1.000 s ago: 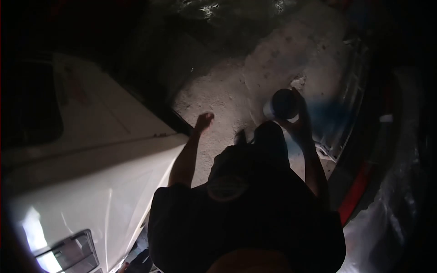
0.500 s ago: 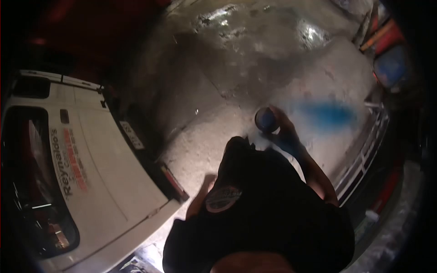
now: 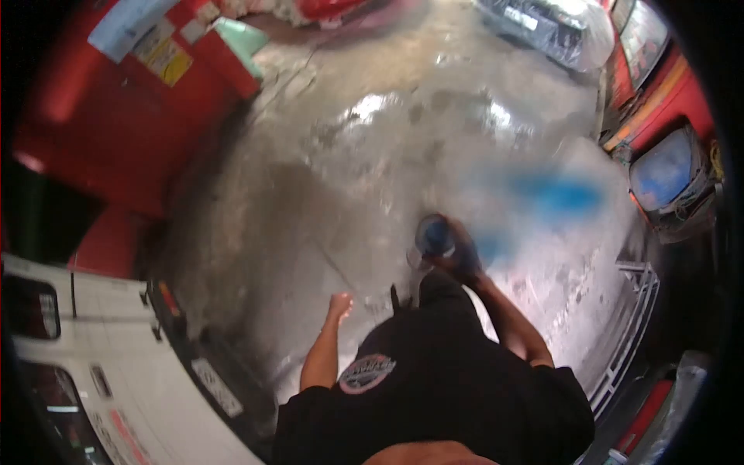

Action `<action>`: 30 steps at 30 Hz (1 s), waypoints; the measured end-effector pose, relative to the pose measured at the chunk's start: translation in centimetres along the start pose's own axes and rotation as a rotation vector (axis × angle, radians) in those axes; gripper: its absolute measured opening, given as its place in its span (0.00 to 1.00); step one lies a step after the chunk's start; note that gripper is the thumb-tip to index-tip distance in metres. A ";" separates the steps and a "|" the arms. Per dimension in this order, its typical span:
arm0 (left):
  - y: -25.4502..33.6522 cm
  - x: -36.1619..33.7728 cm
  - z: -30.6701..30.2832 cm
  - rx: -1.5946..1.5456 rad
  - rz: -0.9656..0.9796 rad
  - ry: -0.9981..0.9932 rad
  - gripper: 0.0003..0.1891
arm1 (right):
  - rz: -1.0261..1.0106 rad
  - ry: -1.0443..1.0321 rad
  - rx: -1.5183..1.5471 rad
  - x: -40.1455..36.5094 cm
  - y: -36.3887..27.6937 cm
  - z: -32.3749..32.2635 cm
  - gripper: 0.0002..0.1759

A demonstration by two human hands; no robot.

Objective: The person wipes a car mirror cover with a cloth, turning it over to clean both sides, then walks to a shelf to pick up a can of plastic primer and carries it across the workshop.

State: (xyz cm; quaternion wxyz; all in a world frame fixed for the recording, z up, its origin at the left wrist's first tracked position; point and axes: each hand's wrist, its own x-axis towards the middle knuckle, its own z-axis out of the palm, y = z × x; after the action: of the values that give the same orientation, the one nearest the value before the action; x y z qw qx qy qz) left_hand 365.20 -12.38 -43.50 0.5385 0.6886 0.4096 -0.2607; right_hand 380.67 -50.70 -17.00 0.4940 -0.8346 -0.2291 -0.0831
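My right hand point(image 3: 463, 254) is closed around a round, dark-rimmed container point(image 3: 434, 235) that looks blue inside. It is held in front of my body, above the floor; what fills it is too blurred to name. On the other side, my left hand point(image 3: 339, 304) hangs clear of my body with its fingers curled into a fist, and nothing shows in it. The rear of a white van point(image 3: 108, 364) stands to the left of that hand.
Wet, stained concrete floor point(image 3: 387, 178) stretches ahead, with a blurred blue patch point(image 3: 562, 195) over it. A red vehicle or panel point(image 3: 124, 116) rises at left. At right are a blue container point(image 3: 663, 174) and a metal frame point(image 3: 632, 333); a plastic-wrapped object point(image 3: 546, 31) lies far ahead.
My view has tilted up and forward, so the van sits lower and more of the floor shows. My left hand has swung out into fuller view; my right hand still holds the container.
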 end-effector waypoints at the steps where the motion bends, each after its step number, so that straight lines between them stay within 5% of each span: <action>1: 9.1 3.3 -0.6 -0.113 0.132 0.001 0.09 | -0.011 0.049 0.009 3.8 2.8 0.0 0.52; 3: 24.7 9.7 -2.5 -0.185 0.449 -0.046 0.10 | 0.072 0.049 0.024 10.8 6.7 0.0 0.52; 5: 40.0 12.2 -2.4 -0.007 0.689 0.133 0.10 | 0.080 0.004 0.015 18.6 13.1 1.1 0.51; 8: 53.1 18.4 -1.2 -0.221 0.762 0.211 0.10 | 0.009 -0.125 -0.032 31.1 21.3 1.2 0.53; 11: 54.4 29.5 2.4 -0.246 0.486 0.212 0.07 | 0.043 -0.158 -0.007 43.9 26.2 -0.4 0.53; 14: 47.5 38.8 3.7 0.066 0.064 -0.335 0.12 | 0.013 -0.195 0.030 56.5 30.2 -2.4 0.52; 16: 46.8 37.1 5.2 -0.129 0.100 -0.150 0.15 | -0.002 -0.232 0.022 65.0 32.7 -3.2 0.53; 24: 67.1 62.4 5.2 0.265 0.036 -0.187 0.15 | 0.074 -0.112 0.041 94.5 51.4 -0.5 0.52; 30: 108.1 87.7 2.5 0.119 0.203 -0.202 0.15 | 0.194 -0.024 -0.004 120.1 59.4 -6.4 0.53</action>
State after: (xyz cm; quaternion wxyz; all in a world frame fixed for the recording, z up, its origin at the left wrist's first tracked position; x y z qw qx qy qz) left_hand 503.08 0.98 -57.25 0.5587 0.7276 0.2654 -0.2967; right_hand 514.66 -44.29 -16.68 0.4951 -0.8549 -0.1529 -0.0256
